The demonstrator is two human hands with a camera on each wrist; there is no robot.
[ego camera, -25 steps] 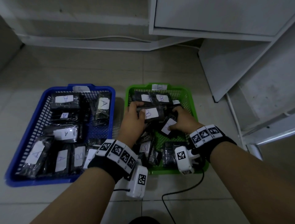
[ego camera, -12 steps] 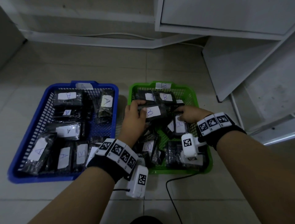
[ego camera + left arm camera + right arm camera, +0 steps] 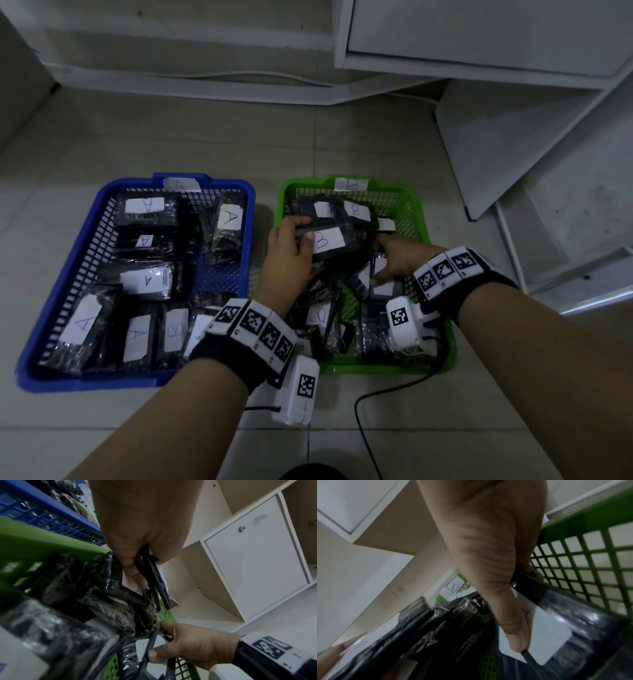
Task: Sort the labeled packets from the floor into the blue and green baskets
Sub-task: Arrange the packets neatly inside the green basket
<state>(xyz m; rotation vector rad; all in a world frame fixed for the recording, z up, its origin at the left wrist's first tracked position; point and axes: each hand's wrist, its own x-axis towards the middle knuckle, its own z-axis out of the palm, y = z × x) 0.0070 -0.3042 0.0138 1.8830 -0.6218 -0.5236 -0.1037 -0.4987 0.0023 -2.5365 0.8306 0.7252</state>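
Note:
The blue basket [image 3: 78, 253] on the left holds several black packets labeled A. The green basket [image 3: 421, 219] on the right holds several labeled B. My left hand [image 3: 291, 246] grips a black packet labeled B [image 3: 337, 240] above the green basket's far left part; in the left wrist view the fingers [image 3: 135, 574] curl round its edge. My right hand [image 3: 394, 260] is down inside the green basket and pinches another labeled packet [image 3: 382, 291]. In the right wrist view its thumb [image 3: 515, 635] presses on that packet's white label [image 3: 556, 635].
One packet labeled B [image 3: 174, 329] lies in the blue basket's near row. A white cabinet [image 3: 479, 34] and a leaning white board [image 3: 496, 147] stand at the back right. A black cable [image 3: 363, 411] runs over the tiles in front of the green basket.
My right hand has shifted a little inside the green basket with its packet, which now stands more upright. The left hand keeps hold of the B packet in the same place.

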